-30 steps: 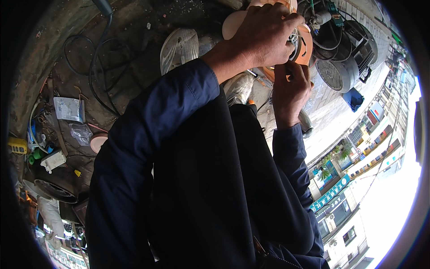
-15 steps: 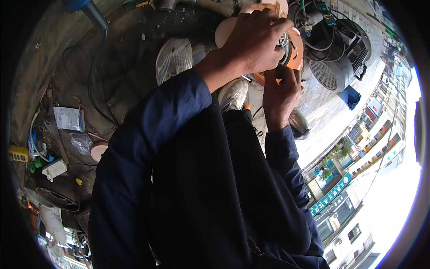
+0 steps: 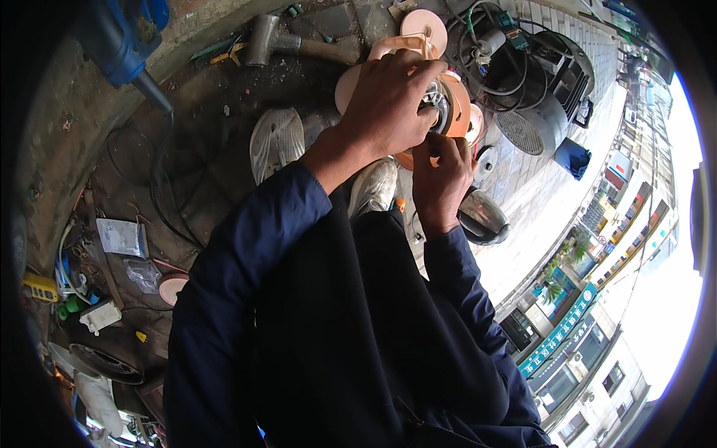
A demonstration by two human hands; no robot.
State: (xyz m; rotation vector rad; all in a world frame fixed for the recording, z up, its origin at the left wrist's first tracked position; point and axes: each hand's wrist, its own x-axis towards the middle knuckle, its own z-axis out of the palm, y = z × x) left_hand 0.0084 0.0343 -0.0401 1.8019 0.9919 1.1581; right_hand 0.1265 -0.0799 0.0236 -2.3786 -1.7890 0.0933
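Note:
Beyond my knees, between my shoes, stands an orange and peach plastic device with a round housing (image 3: 458,104) and pale discs. Loose wires (image 3: 435,95) show in its open middle. My left hand (image 3: 392,108) curls over the housing from the left, closed on its edge, thumb at the opening and covering much of the device. At the lower rim my right hand (image 3: 446,179) is pinched, thumb against the fingers. Whatever those fingertips hold is hidden.
A hammer (image 3: 299,46) lies at the back left, near a blue power tool (image 3: 123,45) with a black cable. To the right sit a grey motor-like machine (image 3: 534,123) with cables and a rounded dark metal piece (image 3: 482,216). Plastic bags (image 3: 123,237) and small parts litter the left floor.
The view has shifted, so the hammer and blue tool show more fully. Both hands stay at the orange device with much the same grip.

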